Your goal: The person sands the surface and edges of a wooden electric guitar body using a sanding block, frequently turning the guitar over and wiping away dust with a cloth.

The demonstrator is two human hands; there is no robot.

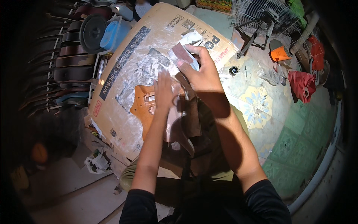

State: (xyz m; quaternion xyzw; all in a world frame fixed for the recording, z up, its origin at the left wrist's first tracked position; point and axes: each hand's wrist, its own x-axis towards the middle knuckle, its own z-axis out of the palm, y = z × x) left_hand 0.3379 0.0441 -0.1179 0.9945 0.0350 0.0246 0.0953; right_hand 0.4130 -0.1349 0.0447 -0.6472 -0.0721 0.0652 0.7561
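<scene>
An orange-brown electric guitar body (pixel 140 100) with cut-out cavities lies across my lap, against the cardboard. Part of it is pale with dust and in shadow. My left hand (pixel 164 91) is over its upper part, fingers stretched out and slightly blurred; it holds nothing I can see. Raised above the body's far edge, my right hand (pixel 203 67) grips a sanding block (pixel 181 55) between thumb and fingers, its brown abrasive face showing. Behind the block is a crumpled white piece (pixel 192 37), partly covered.
Dusty flattened cardboard (pixel 123 123) covers the floor ahead. Several guitars (pixel 74 61) hang in a row at the left, beside a blue plastic tub (pixel 112 34). At the right are a black tripod (pixel 257 31), a small dark jar (pixel 234 70), a red bag (pixel 300 86) and a wire cage (pixel 287 16).
</scene>
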